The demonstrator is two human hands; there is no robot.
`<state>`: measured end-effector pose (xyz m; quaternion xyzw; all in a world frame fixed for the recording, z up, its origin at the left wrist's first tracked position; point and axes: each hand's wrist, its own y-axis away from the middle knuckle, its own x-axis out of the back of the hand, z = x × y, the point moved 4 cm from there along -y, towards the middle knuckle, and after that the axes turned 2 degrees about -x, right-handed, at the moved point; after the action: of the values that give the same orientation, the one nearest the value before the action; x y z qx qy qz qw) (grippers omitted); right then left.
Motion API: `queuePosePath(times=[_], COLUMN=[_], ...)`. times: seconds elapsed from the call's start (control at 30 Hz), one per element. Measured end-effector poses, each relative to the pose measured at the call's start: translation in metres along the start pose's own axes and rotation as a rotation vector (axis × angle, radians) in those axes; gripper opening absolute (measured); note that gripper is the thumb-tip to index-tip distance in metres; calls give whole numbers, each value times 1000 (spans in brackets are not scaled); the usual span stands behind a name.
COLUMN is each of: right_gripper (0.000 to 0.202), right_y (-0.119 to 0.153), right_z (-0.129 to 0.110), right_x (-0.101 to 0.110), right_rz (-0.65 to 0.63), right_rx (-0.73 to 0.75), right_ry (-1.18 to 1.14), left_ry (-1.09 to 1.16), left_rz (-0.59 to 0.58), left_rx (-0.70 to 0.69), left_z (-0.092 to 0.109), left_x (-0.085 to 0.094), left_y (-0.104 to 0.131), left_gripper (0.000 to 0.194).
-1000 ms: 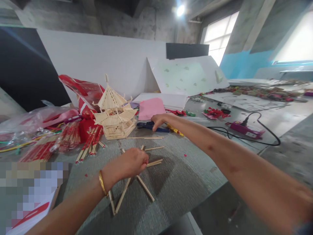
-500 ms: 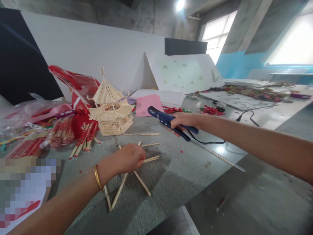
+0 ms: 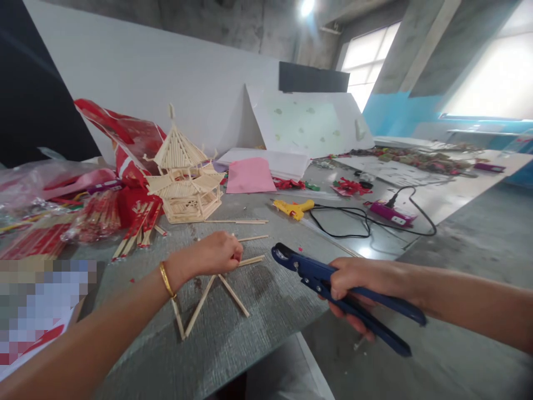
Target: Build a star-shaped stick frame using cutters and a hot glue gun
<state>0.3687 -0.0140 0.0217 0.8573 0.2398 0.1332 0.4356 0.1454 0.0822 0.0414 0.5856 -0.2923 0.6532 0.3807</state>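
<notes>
My right hand (image 3: 353,283) is wrapped round the handles of a blue hand cutter (image 3: 310,269), whose dark curved jaws point left above the table edge. My left hand (image 3: 220,250), a gold bangle on its wrist, is closed over the middle of a star-like layout of thin wooden sticks (image 3: 235,297). Whatever its fingertips grip is hidden beneath the hand. Behind it stands a small tiered pavilion model (image 3: 187,178) built of the same pale sticks, with a pointed roof. A few loose sticks (image 3: 250,221) lie along its base.
A yellow glue gun (image 3: 293,209) with a black cord lies behind the cutter, near a purple power strip (image 3: 391,214). Red-wrapped chopsticks (image 3: 139,228) and plastic bags crowd the left. Pink paper (image 3: 250,175) and white boards are at the back. The table edge runs along the front right.
My right hand has brought the cutter down and toward me, uncovering the yellow glue gun behind. My left hand stays over the sticks. The view has shifted slightly.
</notes>
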Motion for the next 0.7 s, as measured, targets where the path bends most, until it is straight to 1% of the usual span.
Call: queuePosePath(times=[0.1, 0.3, 0.5, 0.7], right_gripper=[18, 21, 21, 19], right_y=[-4, -3, -1, 2], right_z=[0, 3, 6, -1], right_x=[1, 0, 1, -4], right_rz=[25, 92, 103, 98], right_rx=[-18, -62, -90, -63], right_ry=[42, 20, 30, 72], left_ry=[29, 72, 75, 86], left_rz=[-20, -36, -35, -50], left_rx=[8, 19, 20, 32], left_z=[-1, -5, -4, -3], left_x=[1, 3, 3, 5], left_y=[-1, -2, 0, -1], left_gripper=[20, 19, 20, 21])
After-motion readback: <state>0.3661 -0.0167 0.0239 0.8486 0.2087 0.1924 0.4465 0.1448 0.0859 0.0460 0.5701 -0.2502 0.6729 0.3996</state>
